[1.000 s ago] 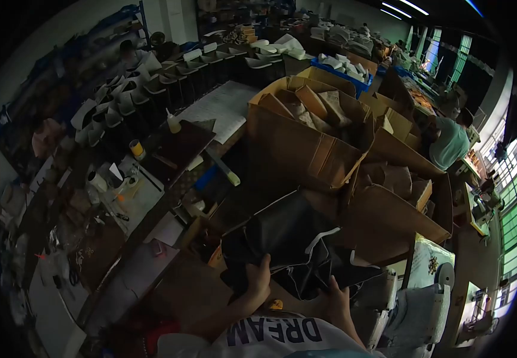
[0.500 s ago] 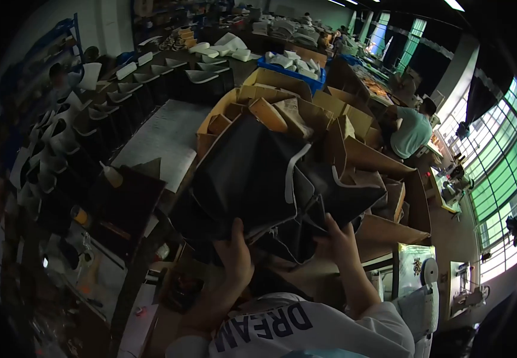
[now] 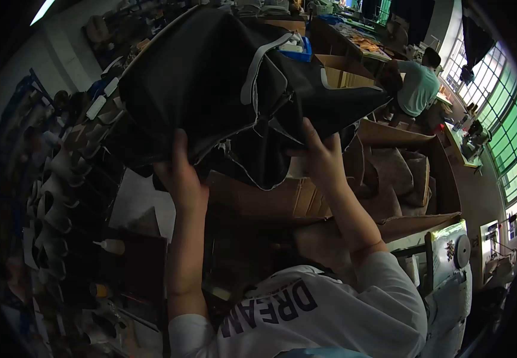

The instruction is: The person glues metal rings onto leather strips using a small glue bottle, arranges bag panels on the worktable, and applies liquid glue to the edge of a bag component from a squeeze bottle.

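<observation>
While fingers grip material, a carton holds pieces.

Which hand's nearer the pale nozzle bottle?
Left. The left hand, holding the black material, is up and right of the bottle in view; the right hand is farther right.

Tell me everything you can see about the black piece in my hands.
The black piece looks leather-like and smooth, with a slight sheen. It is creased and folded, tapering to a point at picture right. A pale curved strip borders one fold; thin whitish lines trace lower edges. The left hand and right hand grip its lower side, holding it up above a cardboard box.
</observation>
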Available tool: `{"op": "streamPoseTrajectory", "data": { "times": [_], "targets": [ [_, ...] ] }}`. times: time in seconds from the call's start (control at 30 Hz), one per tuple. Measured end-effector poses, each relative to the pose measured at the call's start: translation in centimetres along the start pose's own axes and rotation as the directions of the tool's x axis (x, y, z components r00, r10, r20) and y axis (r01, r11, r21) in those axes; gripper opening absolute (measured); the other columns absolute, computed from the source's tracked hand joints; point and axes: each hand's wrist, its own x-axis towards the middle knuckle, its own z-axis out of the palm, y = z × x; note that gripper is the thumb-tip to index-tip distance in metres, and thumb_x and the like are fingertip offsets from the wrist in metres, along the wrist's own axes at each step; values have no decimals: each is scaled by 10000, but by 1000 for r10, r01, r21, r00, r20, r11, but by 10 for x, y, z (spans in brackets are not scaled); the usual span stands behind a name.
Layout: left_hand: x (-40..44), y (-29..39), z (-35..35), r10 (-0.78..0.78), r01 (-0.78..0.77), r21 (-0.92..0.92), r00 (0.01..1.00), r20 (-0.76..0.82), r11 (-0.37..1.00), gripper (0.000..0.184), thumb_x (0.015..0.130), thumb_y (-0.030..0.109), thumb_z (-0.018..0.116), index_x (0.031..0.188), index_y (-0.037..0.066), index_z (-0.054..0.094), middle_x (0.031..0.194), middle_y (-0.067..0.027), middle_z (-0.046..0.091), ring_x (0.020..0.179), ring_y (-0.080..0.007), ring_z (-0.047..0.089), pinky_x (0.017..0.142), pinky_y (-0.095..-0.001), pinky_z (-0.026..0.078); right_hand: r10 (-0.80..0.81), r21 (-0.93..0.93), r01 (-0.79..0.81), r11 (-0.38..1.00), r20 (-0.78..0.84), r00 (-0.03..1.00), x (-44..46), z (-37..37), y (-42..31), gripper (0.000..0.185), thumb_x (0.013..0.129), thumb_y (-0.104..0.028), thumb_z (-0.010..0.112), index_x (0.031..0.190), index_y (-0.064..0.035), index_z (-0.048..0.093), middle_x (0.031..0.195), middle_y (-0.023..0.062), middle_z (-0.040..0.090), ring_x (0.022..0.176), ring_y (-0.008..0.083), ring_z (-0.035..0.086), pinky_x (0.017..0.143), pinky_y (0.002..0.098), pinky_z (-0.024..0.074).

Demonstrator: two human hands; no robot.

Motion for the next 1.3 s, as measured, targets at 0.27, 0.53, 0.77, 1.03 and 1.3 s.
{"op": "streamPoseTrajectory", "data": {
  "times": [0.27, 0.53, 0.77, 1.03, 1.3],
  "targets": [
    [135, -197, -66, -315, 400, 241, 892, -325, 884, 630, 854, 179, 626, 1373, 51, 293, 1396, -139, 344, 1278, -262, 348, 1056, -363, 302, 214, -412, -250, 876, -133, 968, 102, -72, 324, 484, 885, -310, 586, 1229, -19, 409, 1123, 133, 541, 967, 243, 592, 714, 363, 558],
    [113, -341, -178, -151, 423, 697, 896, -418, 579, 627, 852, 235, 651, 1318, -24, 320, 1162, -168, 548, 1015, -275, 554, 853, -366, 440, 995, 358, -932, 54, 54, 78, 83, -69, 356, 366, 945, -312, 449, 1200, -51, 483, 1006, 94, 581, 853, 209, 600, 750, 392, 519],
    [104, -338, -206, -103, 252, 712, 964, -246, 656, 457, 859, 186, 642, 1139, -13, 340, 903, -112, 543, 743, -180, 574, 633, -295, 472, 938, -947, -259, 188, 95, 332, 119, -108, 277, 264, 896, -204, 544, 1012, 19, 623, 874, 144, 656, 832, 171, 620, 751, 281, 468],
    [120, -282, -234, -146, 182, 655, 983, -109, 734, 288, 914, 148, 544, 1105, 48, 353, 912, -125, 515, 788, -176, 591, 635, -287, 486, 60, -695, -89, 714, -66, 996, 170, -84, 363, 282, 931, -159, 514, 1154, 3, 456, 1139, 119, 492, 964, 178, 516, 811, 287, 424],
    [193, -233, -379, -79, 487, 826, 870, -486, 283, 179, 934, 172, 492, 1048, 35, 466, 943, -139, 573, 815, -260, 575, 673, -373, 465, -320, -644, 325, 693, 130, 939, 294, 58, 315, 144, 829, 79, 426, 911, 1, 515, 1136, 137, 520, 1086, 243, 488, 902, 331, 396]
  ]
}}
